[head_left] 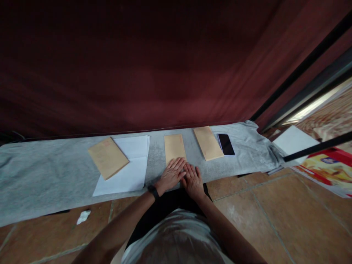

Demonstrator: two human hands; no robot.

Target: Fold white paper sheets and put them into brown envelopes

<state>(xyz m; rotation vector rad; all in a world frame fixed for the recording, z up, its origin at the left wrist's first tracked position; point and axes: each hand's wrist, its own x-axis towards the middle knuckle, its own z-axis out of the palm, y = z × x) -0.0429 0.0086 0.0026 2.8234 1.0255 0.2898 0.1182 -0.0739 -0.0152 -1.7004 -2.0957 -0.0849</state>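
Note:
My left hand (172, 174) lies flat with its fingertips on the lower end of a brown envelope (175, 146) in the middle of the grey cloth. Beside it, my right hand (193, 179) rests flat, fingers stretched forward, near the envelope's lower right corner; the two hands meet or nearly meet. To the right lies a thicker stack of brown envelopes (208, 143), slightly tilted. Over on the left, another pile of brown envelopes (108, 157) sits askew on white paper sheets (133, 168). Neither hand grips anything.
A dark phone (226, 144) lies right of the envelope stack. The grey cloth (55, 176) covers a long narrow surface against a dark red panel (165, 73). At the right stand a black bar (319, 146) and a colourful box (330, 168). A white scrap (83, 217) is on the tiled floor.

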